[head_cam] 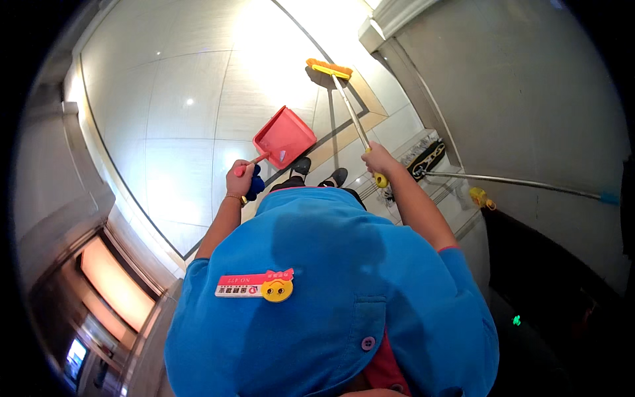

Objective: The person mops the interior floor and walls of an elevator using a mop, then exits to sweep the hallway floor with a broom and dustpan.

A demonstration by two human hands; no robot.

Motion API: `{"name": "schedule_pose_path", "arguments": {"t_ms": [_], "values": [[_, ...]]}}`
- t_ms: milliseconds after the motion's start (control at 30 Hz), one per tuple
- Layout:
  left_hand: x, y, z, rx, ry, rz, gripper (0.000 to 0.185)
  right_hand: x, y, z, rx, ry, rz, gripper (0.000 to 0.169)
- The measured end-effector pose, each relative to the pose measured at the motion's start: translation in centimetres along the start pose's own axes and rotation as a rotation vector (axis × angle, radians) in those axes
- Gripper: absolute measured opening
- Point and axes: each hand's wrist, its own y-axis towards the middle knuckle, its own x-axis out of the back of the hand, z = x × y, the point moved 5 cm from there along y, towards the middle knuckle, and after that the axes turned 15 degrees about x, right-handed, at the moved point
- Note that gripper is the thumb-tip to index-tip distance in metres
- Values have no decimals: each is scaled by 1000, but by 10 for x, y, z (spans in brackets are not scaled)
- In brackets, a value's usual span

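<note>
My left hand [239, 179] is closed around the handle of a red plastic dustpan [287, 134], whose pan hangs in front of my shoes, with a small pale scrap inside. A dark blue cloth or glove [256, 183] hangs beside that hand, and how it is held is partly hidden. My right hand [379, 160] grips the yellow-ended metal handle of a broom [351, 106]. The broom's head, yellow with orange bristles, is out ahead to the right, over its shadow on the tiles.
A flat dust mop [430, 158] lies by the right wall, its metal pole reaching further right. A yellow object [479, 197] is near a black item at right. Stone wall bases edge the tiled floor [183, 114] on both sides. A white column base [372, 35] stands ahead right.
</note>
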Motion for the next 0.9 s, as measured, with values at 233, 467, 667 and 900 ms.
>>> {"name": "schedule_pose_path", "arguments": {"t_ms": [233, 467, 667, 900], "values": [[19, -26, 45, 104, -40, -207, 17, -62, -55, 10, 56, -266, 403, 31], [27, -23, 87, 143, -60, -236, 19, -53, -130, 36, -104, 355, 498, 41], [35, -30, 118, 153, -267, -257, 17, -63, -62, 73, 179, -356, 524, 52], [42, -37, 131, 205, -291, -323, 17, -110, 26, 54, 272, -596, 460, 31]]}}
